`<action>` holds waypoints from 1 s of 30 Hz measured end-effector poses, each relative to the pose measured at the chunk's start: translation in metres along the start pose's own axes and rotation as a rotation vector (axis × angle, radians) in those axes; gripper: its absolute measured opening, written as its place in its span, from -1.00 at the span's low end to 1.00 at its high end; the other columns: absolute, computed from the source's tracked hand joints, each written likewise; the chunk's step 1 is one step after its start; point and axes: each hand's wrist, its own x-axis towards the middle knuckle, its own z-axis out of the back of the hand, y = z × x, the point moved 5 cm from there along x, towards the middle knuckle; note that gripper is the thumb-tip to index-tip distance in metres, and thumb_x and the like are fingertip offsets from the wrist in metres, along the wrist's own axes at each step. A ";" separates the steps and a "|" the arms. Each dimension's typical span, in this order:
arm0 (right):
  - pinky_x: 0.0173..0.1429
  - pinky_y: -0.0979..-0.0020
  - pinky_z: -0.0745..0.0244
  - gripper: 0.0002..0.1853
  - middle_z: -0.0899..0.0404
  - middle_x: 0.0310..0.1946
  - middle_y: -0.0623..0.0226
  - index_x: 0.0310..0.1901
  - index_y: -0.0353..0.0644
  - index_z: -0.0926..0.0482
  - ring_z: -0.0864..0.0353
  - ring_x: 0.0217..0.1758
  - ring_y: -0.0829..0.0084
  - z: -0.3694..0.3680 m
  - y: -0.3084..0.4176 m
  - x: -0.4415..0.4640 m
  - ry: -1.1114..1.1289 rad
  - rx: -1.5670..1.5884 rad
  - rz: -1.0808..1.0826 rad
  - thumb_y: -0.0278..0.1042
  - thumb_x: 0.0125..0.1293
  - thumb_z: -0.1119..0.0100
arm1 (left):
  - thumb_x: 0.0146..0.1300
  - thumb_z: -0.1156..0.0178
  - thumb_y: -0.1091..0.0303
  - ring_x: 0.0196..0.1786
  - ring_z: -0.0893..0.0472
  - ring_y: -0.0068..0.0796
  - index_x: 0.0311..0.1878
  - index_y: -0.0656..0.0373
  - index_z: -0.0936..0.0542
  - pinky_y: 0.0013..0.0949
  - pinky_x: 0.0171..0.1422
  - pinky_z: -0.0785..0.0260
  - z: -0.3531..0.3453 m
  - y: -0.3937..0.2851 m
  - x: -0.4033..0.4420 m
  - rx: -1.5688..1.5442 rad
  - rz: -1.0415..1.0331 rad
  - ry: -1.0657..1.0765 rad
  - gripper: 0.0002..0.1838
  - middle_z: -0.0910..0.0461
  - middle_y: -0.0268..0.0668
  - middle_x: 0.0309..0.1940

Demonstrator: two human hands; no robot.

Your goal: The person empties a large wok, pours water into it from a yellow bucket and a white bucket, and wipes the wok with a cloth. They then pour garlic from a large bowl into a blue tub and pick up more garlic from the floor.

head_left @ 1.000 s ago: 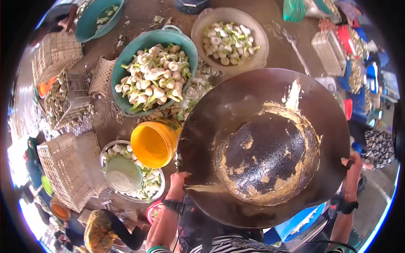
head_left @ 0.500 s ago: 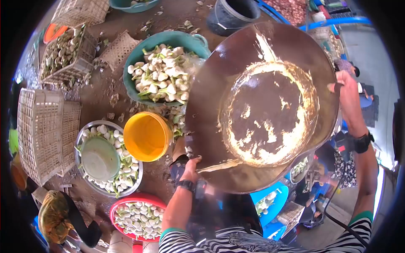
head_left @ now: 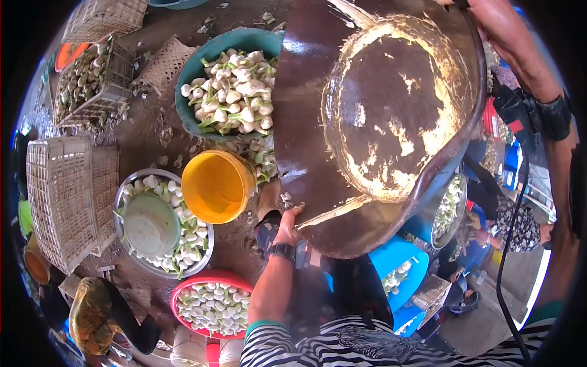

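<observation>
A large dark brown basin (head_left: 391,110) with a ring of pale, flaky residue is held up in front of me. My left hand (head_left: 288,226) is closed on its lower left rim, thumb over the edge. My right hand (head_left: 480,13) is at the upper right rim, cut by the top of the view; its visible fingers curl over the edge. The right rim bows and the basin's top runs out of view. Left of it sit a green tub (head_left: 186,101) of white garlic bulbs (head_left: 235,92) and a yellow bucket (head_left: 241,211) with nothing visible inside.
Around me stand a metal basin (head_left: 122,244) of garlic with a pale green bowl (head_left: 147,225), a red tub (head_left: 214,333) of garlic and a blue tub (head_left: 403,251). Plastic crates (head_left: 61,202) line the left. Another person (head_left: 92,312) is at lower left; others are at right.
The brown basin has moved up and tilted, so its top leaves the view. My right hand has risen with its rim. My left hand keeps its hold, slightly higher.
</observation>
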 end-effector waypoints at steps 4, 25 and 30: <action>-0.33 0.51 -0.30 -0.86 -0.46 -0.45 0.38 -0.34 -0.28 -0.44 -0.43 -0.36 0.54 0.004 -0.049 -0.003 -0.258 0.057 0.062 -0.41 0.08 -0.06 | 0.27 0.07 0.32 -0.05 -0.53 -0.14 -0.03 0.27 -0.43 -0.11 0.04 -0.43 -0.003 -0.004 0.001 -0.005 0.015 -0.062 -0.72 -0.51 -0.07 -0.10; -0.17 0.62 -0.30 -0.81 -0.49 -0.37 0.43 -0.28 -0.24 -0.47 -0.43 -0.33 0.63 -0.139 -0.495 -0.259 -0.626 0.726 -0.833 -0.59 0.00 -0.04 | 0.11 -0.05 0.42 -0.24 -0.57 -0.23 -0.17 0.30 -0.49 -0.18 -0.12 -0.48 0.030 -0.019 0.069 0.413 -0.156 -0.646 -0.77 -0.55 -0.17 -0.30; -0.41 0.62 -0.30 -0.86 -0.47 -0.51 0.46 -0.35 -0.22 -0.48 -0.41 -0.50 0.65 -0.194 -0.559 -0.302 -0.690 0.825 -1.041 -0.55 -0.03 -0.09 | 0.01 -0.09 0.46 -0.35 -0.57 -0.25 -0.29 0.32 -0.52 -0.18 -0.22 -0.48 0.017 -0.046 0.105 0.582 -0.170 -0.699 -0.82 -0.55 -0.17 -0.41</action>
